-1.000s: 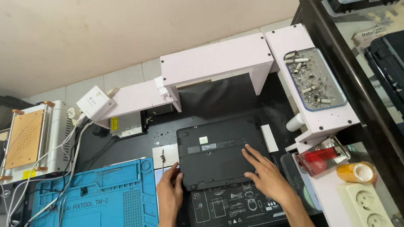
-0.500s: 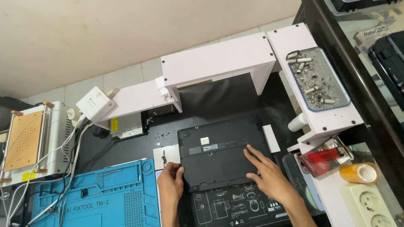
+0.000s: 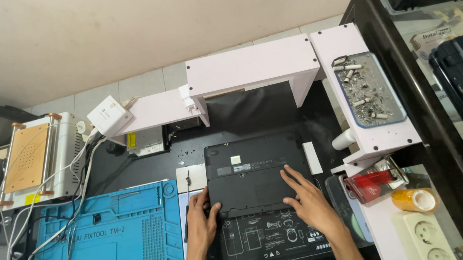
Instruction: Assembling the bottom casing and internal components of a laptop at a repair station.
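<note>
An electronics repair workshop: blue repair mat (image 3: 105,231), heating plate machine (image 3: 35,156), upturned laptop (image 3: 257,173) on a cluttered bench (image 3: 273,112).
</note>
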